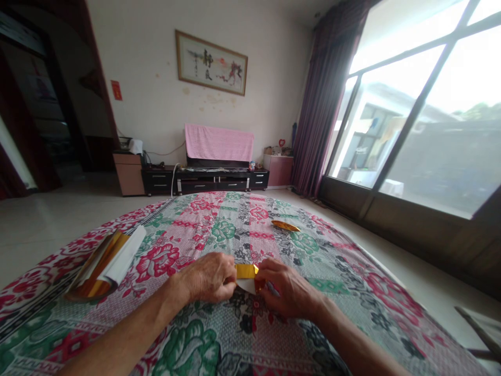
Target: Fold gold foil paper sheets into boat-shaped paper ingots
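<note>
A piece of shiny gold paper (245, 271) with a white underside is stretched between my hands, just above the flowered tablecloth. My left hand (213, 277) pinches its left end with curled fingers. On the other side my right hand (279, 287) is closed on the right end, where the paper looks folded. Farther off, a folded gold paper piece (285, 226), long and pointed at both ends, lies on the cloth. To the left rests a loose stack of gold and white paper sheets (105, 266).
The round table wears a red, green and grey flowered tablecloth (223, 230). Beyond it stands a low black TV cabinet (213, 183) with a pink cloth (219, 142) over the screen. A large window (407, 115) and purple curtain (324, 104) are at the right.
</note>
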{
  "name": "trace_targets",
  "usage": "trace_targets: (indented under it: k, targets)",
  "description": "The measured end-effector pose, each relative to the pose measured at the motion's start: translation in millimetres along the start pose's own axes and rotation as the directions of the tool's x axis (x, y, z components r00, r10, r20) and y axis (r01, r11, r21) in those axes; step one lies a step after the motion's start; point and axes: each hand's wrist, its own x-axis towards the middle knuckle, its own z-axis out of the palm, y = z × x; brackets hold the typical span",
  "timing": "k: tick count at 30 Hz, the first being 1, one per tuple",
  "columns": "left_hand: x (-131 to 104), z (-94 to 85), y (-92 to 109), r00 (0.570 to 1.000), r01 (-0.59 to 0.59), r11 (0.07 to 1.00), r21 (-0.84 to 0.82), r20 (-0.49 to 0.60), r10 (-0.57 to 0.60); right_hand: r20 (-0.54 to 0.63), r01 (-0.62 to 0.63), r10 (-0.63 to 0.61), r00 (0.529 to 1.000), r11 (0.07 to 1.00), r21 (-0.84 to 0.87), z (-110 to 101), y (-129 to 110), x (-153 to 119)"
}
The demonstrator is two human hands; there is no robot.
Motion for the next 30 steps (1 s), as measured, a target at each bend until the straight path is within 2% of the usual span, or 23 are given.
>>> trace_targets:
  k: [7, 14, 20, 23, 26, 30]
  targets:
    - [1.1, -0.6, -6.0, 0.999, -0.003, 1.0, 0.001, -0.032, 0.003, -0.013, 0.001, -0.001, 1.0, 1.0, -0.006, 4.4, 3.0, -1.7]
    - [0.7, -4.7, -1.4, 1.0, 0.019, 0.999, -0.051, 0.007, -0.018, -0.012, 0.01, -0.011, 1.0, 0.998, -0.069, 6.6, 3.3, 0.1]
    - [-0.6, -2.0, -2.6, 1.0, 0.008, 0.999, -0.04, 0.003, -0.008, -0.052, 0.092, -0.099, 0.994, 0.987, -0.13, 10.2, -2.2, 0.8]
    - [0.1, 1.2, -6.2, 1.0, -0.005, 1.0, -0.011, -0.03, 0.005, -0.021, 0.126, -0.13, 0.991, 0.981, -0.148, 13.7, -6.3, 2.2]
    - [0.5, 2.3, -8.3, 0.998, -0.004, 1.0, 0.001, -0.061, 0.004, 0.016, 0.087, -0.086, 0.996, 0.976, -0.201, 15.2, -13.8, 4.2]
    - [0.0, 3.6, -11.0, 0.995, 0.021, 1.0, -0.015, -0.093, -0.022, 0.003, -0.029, 0.031, 1.0, 0.948, -0.317, 17.6, -28.9, 6.8]
